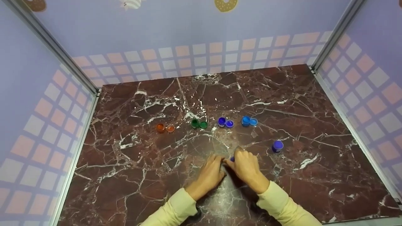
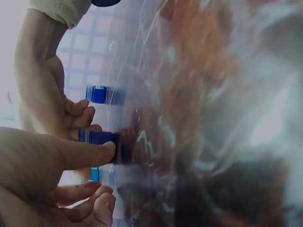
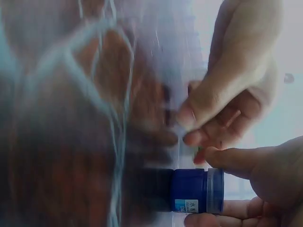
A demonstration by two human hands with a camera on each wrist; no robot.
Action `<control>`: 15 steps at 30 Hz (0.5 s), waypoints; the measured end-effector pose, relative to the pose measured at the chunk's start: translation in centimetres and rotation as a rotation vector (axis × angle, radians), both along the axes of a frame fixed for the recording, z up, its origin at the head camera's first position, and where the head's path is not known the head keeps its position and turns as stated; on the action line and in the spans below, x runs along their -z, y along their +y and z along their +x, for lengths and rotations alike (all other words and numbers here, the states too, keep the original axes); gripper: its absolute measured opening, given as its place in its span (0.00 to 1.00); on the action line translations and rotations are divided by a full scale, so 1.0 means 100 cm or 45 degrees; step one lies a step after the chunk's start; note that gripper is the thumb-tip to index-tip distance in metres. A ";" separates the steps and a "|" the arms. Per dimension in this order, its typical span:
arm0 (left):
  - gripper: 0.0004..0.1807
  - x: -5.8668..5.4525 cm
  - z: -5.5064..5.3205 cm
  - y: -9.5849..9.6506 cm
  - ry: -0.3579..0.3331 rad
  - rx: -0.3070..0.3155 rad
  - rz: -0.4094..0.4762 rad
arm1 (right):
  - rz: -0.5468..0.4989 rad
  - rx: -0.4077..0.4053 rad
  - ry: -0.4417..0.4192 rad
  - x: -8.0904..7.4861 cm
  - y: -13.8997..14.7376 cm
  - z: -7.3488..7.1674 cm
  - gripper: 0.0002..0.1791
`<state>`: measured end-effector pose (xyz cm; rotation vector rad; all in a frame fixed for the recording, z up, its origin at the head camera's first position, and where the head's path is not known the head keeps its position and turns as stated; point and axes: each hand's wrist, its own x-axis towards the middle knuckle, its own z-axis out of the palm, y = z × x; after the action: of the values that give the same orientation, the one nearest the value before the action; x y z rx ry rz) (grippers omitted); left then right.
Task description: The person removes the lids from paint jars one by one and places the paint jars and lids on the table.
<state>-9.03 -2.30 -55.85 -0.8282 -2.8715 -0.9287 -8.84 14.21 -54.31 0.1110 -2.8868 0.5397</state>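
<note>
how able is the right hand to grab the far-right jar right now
Probably not yet: the right hand holds another jar, though nothing seems to stand between it and the far-right jar.

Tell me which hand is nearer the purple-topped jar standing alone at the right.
Right. In the head view, the right hand is below and left of that purple-topped jar, not touching it; the left hand is farther left, beyond the right hand.
</note>
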 end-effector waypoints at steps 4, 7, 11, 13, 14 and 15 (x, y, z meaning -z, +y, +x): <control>0.26 0.002 0.004 -0.001 0.087 -0.022 0.013 | 0.019 -0.027 0.023 0.001 -0.010 0.003 0.25; 0.27 0.003 0.006 -0.003 0.074 -0.029 0.014 | 0.011 -0.045 0.026 0.003 -0.018 0.006 0.24; 0.24 0.006 0.008 -0.008 0.040 -0.026 0.057 | -0.004 -0.091 0.018 0.006 -0.026 0.010 0.22; 0.23 0.006 0.010 -0.010 0.031 -0.016 0.074 | -0.006 -0.113 0.018 0.008 -0.030 0.013 0.20; 0.22 0.006 0.010 -0.011 0.027 -0.010 0.079 | -0.009 -0.118 0.017 0.008 -0.031 0.014 0.19; 0.21 0.006 0.011 -0.012 0.026 -0.002 0.082 | -0.009 -0.122 0.015 0.009 -0.032 0.014 0.18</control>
<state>-7.97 -3.52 -56.47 -0.8254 -2.8088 -1.0006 -7.41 11.02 -55.19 0.2519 -2.8794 0.5637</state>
